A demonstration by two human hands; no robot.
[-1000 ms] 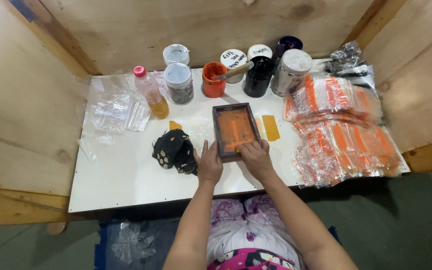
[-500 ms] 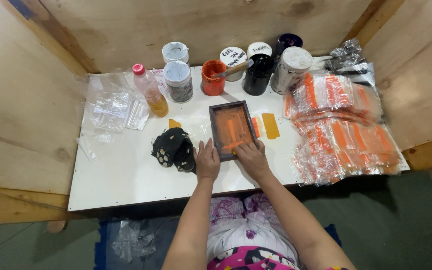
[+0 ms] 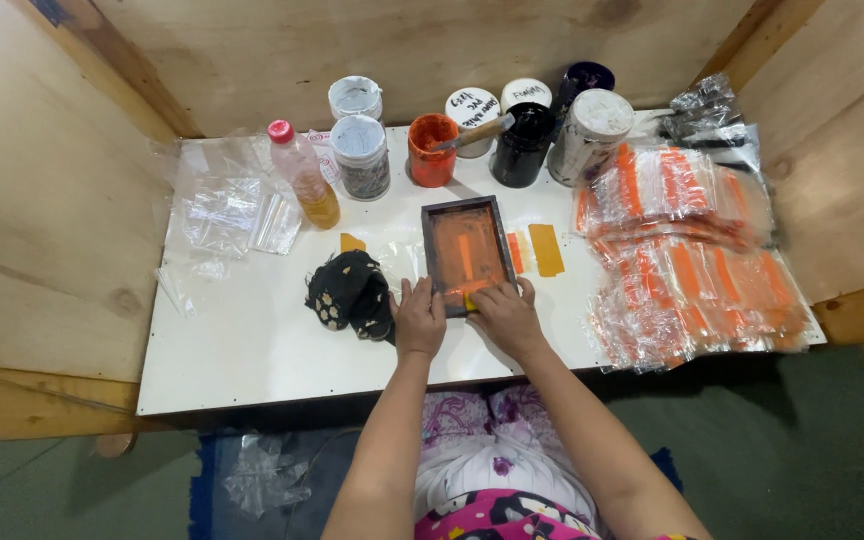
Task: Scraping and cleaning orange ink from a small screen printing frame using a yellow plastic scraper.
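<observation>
From the head view, the left hand is pressing flat on the dark printing frame's near left corner, mid-desk; the right hand's fingers are gripping a yellow squeegee on its orange mesh.

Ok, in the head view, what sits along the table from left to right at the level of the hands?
Black spotted cloth → left hand → dark frame with orange screen → right hand → stack of clear bags with orange stripes.
</observation>
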